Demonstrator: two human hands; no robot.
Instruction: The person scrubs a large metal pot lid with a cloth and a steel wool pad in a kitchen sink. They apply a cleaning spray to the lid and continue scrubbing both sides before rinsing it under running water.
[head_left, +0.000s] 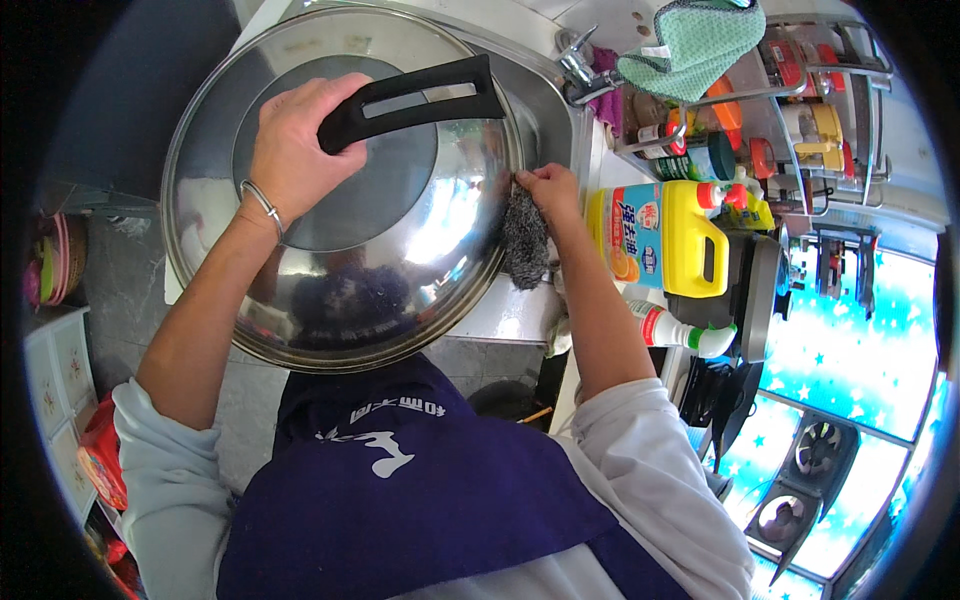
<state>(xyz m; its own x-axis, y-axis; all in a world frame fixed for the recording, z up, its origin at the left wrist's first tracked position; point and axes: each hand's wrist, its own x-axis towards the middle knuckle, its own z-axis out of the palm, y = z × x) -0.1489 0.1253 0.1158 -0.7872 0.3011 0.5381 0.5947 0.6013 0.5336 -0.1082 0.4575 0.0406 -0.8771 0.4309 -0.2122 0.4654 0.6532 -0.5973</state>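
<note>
My left hand (307, 146) is closed around the black handle (420, 97) of a large domed steel lid (352, 300) with a glass centre. The lid is held over the sink (544, 127), and its near edge reaches out in front of the apron. In my right hand (553, 193) is a grey steel-wool scourer (526, 240), pressed against the lid's right rim. The scourer hangs below my fingers, and part of its contact with the rim is hidden.
A chrome faucet (581, 71) with a green cloth (694, 52) over it stands behind the sink. Right of my right forearm are a yellow detergent jug (686, 255) and a white spray bottle (679, 330). A metal rack (787, 105) holds several jars.
</note>
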